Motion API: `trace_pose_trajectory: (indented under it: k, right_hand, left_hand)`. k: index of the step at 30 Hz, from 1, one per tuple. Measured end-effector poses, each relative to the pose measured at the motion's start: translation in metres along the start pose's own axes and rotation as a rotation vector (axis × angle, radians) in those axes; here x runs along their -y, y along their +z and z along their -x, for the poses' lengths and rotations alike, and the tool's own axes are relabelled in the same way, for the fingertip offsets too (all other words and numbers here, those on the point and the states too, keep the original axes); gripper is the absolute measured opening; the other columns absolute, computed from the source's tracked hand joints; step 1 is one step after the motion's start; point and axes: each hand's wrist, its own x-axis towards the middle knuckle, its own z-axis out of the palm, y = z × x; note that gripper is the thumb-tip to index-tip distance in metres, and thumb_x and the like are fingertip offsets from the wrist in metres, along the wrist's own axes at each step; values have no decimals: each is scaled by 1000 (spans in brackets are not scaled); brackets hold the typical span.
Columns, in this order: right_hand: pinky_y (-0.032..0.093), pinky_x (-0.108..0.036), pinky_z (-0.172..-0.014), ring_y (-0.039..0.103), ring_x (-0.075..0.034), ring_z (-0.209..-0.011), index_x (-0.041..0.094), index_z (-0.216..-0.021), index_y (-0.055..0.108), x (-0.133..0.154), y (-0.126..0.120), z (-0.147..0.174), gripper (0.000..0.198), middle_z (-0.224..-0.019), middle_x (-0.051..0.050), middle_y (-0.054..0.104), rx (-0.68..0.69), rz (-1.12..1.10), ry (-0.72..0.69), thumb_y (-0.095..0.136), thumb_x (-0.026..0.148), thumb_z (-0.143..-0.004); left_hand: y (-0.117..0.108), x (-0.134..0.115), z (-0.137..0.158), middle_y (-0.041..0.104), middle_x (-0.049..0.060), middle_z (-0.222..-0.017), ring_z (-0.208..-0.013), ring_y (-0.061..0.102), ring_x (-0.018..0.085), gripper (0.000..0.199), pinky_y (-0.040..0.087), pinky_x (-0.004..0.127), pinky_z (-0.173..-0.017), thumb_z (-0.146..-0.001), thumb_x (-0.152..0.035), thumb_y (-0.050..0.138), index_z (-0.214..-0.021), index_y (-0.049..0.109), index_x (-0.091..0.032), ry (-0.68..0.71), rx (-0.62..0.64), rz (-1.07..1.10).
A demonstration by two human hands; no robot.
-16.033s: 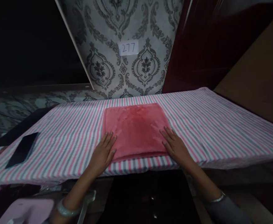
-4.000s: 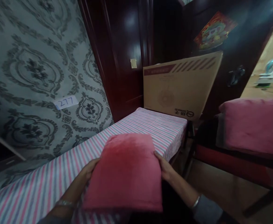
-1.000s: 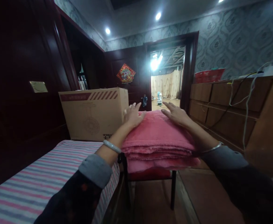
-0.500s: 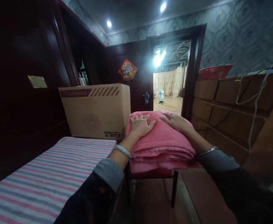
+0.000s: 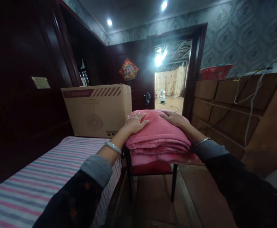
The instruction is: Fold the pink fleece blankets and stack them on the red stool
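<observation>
A folded pink blanket (image 5: 158, 139) lies in thick layers on a chair (image 5: 152, 169) with a red seat and dark legs. On the blanket's upper left side, my left hand (image 5: 135, 123) rests flat with its fingers spread. My right hand (image 5: 173, 118) lies on the upper right side, palm down and fingers stretched out. Both hands touch the top of the blanket without gripping it. Beneath the blanket most of the seat is hidden.
To the left is a surface with a striped cloth (image 5: 46, 177), and behind it a large cardboard box (image 5: 98, 110). Wooden drawers (image 5: 233, 117) with hanging cables line the right. A doorway ahead shows a fan (image 5: 162, 96) on the floor beyond.
My left hand has shifted slightly left toward the blanket's edge. My right hand stays on top at the right. The view has moved a little.
</observation>
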Motion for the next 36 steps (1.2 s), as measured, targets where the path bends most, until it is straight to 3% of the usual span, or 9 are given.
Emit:
trace_pose_trajectory:
  k: [4, 9, 14, 17, 22, 26, 31, 33, 36]
  right_hand:
    - [29, -45, -119, 42, -31, -140, 23, -146, 52, 5, -8, 1, 64, -151, -8, 49, 25, 53, 28, 36, 63, -99]
    - [28, -49, -119, 37, -34, -143, 23, -150, 47, 17, -27, -3, 67, -156, -8, 41, 46, 88, 59, 34, 64, -99]
    - [33, -56, -114, 43, -35, -139, 30, -150, 46, 31, -43, -15, 70, -155, -7, 44, 14, 148, 41, 29, 71, -97]
    - [35, -53, -113, 45, -33, -138, 30, -149, 48, 30, -30, -15, 69, -152, -6, 48, 44, 156, 23, 30, 70, -97]
    - [36, -42, -115, 49, -26, -135, 26, -143, 56, 11, 4, -8, 66, -145, -6, 56, 52, 117, -34, 29, 67, -100]
    - [35, -42, -115, 50, -27, -134, 26, -143, 56, 3, 11, -7, 66, -145, -7, 56, 6, 105, -25, 30, 68, -99]
    - [35, -44, -114, 51, -28, -133, 27, -143, 56, 2, 13, -9, 66, -143, -7, 57, -29, 123, -18, 30, 68, -99]
    - [35, -45, -114, 51, -27, -133, 27, -143, 55, 1, 15, -9, 64, -143, -7, 57, -40, 138, -30, 30, 67, -100]
    - [36, -45, -114, 51, -27, -133, 27, -144, 55, 2, 16, -8, 64, -143, -7, 57, -38, 165, -37, 27, 65, -101]
  left_hand:
    - [-14, 2, 23, 50, 11, -152, -146, 34, 36, 47, 5, 61, -120, -84, -52, 67, -124, 67, -29, 51, 4, -17]
    - [-28, 3, 31, 52, 12, -150, -146, 35, 33, 49, 8, 59, -121, -82, -50, 70, -125, 65, -28, -4, -27, 41]
    - [-27, -17, 9, 35, 12, -161, -150, 28, 29, 59, 18, 62, -119, -98, -51, 38, -150, 41, -24, -28, 65, -360]
    - [-10, -26, -2, 33, 12, -162, -151, 25, 30, 65, 18, 62, -119, -98, -60, 33, -153, 37, -26, -42, 91, -442]
    - [21, -19, 1, 42, 12, -157, -147, 33, 33, 69, 23, 61, -118, -96, -67, 30, -151, 41, -26, -20, 94, -494]
    - [17, -16, 0, 40, 11, -158, -147, 34, 32, 70, 22, 60, -119, -96, -68, 30, -152, 39, -27, -18, 134, -463]
    - [-1, -32, -31, 38, 8, -160, -148, 33, 30, 66, 18, 60, -121, -98, -62, 22, -151, 41, -27, -88, 223, -417]
    - [1, -39, -46, 37, 5, -161, -148, 32, 29, 61, 16, 62, -121, -100, -55, 20, -150, 42, -28, -41, 201, -423]
    - [12, -42, -58, 32, -1, -163, -151, 27, 27, 59, 13, 62, -122, -100, -52, 18, -152, 39, -30, -16, 270, -421]
